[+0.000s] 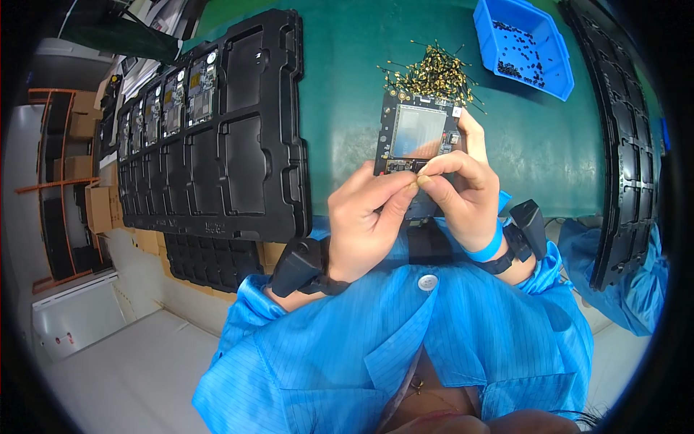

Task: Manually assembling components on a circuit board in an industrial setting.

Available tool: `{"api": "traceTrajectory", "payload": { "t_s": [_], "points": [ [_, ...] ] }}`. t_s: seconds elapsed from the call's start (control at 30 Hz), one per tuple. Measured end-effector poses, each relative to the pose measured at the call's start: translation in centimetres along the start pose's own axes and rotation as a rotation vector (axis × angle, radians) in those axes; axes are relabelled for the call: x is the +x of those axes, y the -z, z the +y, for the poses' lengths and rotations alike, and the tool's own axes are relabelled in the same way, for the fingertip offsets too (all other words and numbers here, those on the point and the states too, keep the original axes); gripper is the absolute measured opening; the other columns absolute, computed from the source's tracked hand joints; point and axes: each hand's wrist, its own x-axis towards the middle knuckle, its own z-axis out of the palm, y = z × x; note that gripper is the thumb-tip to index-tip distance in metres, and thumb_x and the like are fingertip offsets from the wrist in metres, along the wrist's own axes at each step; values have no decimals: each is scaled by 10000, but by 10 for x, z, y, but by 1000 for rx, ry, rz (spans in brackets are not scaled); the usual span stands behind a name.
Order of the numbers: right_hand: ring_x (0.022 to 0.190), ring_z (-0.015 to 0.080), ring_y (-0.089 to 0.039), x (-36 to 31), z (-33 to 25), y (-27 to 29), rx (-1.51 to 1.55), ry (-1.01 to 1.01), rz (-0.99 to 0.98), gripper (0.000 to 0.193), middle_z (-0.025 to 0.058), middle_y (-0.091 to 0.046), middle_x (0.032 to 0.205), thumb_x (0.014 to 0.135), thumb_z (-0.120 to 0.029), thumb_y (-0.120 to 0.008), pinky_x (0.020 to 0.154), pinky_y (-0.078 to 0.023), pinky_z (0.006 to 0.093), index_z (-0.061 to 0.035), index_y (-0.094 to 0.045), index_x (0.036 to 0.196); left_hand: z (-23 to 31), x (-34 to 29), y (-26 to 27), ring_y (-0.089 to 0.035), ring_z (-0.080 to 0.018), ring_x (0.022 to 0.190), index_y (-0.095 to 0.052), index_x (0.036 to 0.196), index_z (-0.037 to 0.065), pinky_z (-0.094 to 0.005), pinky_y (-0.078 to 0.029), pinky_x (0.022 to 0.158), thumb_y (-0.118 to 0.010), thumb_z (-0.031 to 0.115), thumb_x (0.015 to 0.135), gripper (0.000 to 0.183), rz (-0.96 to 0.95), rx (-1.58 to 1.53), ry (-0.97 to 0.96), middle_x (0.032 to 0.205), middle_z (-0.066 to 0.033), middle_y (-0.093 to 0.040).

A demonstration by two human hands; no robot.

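The circuit board (419,132) is in both hands over the green worktop (343,108), toward its near edge. The left hand (365,217) is clamped on the board's near left corner; the right hand (470,202) grips the right side, one finger extended along that edge. Thumb and forefinger of each hand are together at the board's near edge; whether a small part lies between them cannot be told.

Assessment: good work here calls for light fingertip pressure, the board braced from beneath, and no flexing. Contact is best limited to the edges.

Just beyond the board's far edge lies a heap of gold-tipped black cables (437,74), which could snag. The blue bin (543,82), toward the worktop's far right corner, stands well apart.
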Motion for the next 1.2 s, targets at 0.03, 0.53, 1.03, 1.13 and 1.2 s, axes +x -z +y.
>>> {"api": "traceTrajectory", "payload": {
  "t_s": [0.03, 0.53, 1.03, 1.13, 1.2],
  "points": [
    [1149, 259, -387, 0, 0, 1, -26, -1, -39, 115, 156, -474, 1138, 695, -16, -638, 939, -298, 347, -74, -626, 794, 0, 1, 1, -527, -173, 599, -630, 836, 7, -264, -421, 537, -617, 44, 768, 79, -1, 0, 1, 757, -111, -580],
    [939, 171, -480, 22, -18, 45, 142, -268, -553, 33, 113, -504, 1053, 745, 11, -585, 809, -391, 289, -2, -578, 774, 38, 25, 47, -582, -161, 841, -357, 1214, 37, -264, -463, 714, -649, -47, 672, 621, -534, 48, 454, 952, -103, -592],
    [955, 122, -442, -7, -2, 42, 412, -439, -203, 11, 55, -460, 1062, 785, -34, -566, 836, -343, 262, -23, -564, 784, 20, 7, 26, -532, -81, 810, -502, 1027, -23, -231, -437, 713, -557, 139, 841, 253, -39, -231, 301, 869, -48, -599],
    [914, 109, -456, -7, -3, 48, 301, -385, -262, 21, 55, -461, 1054, 774, -13, -568, 807, -355, 248, -15, -567, 795, 22, 8, 27, -526, -78, 810, -502, 1036, -16, -224, -432, 707, -550, 120, 841, 242, -33, -243, 320, 896, -48, -593],
    [906, 110, -463, -6, -5, 48, 315, -398, -251, 17, 56, -463, 1051, 777, -9, -564, 797, -363, 244, -15, -568, 792, 22, 8, 25, -526, -78, 814, -502, 1040, -16, -223, -431, 711, -548, 111, 840, 242, -28, -293, 342, 904, -48, -590]
  ]
}}
